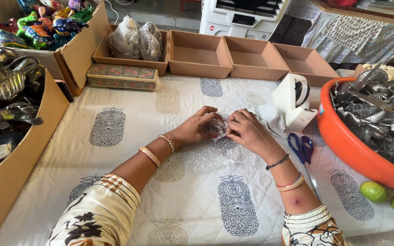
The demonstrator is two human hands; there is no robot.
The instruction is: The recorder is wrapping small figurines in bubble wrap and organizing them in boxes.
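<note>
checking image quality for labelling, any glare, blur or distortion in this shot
Head view: soft even daylight, faint shadows; glare on the silver metal figurines in the orange plastic tub; the clear bubble wrap bundle between the left hand and right hand reads indistinctly; edges bow slightly.

A table under a cream quilted cloth [128, 146] is carrying 4 shallow cardboard trays [199, 54], a patterned box [122, 76], a white tape dispenser [293, 102], blue scissors [301, 148], an orange tub [343, 146], 2 limes [373, 191] and bubble wrap [215, 157].

Quilted block-print cloth [128, 150] covers table; patterned drape [365, 36] behind; grey floor [160, 11] beyond; soft daylight.
</note>
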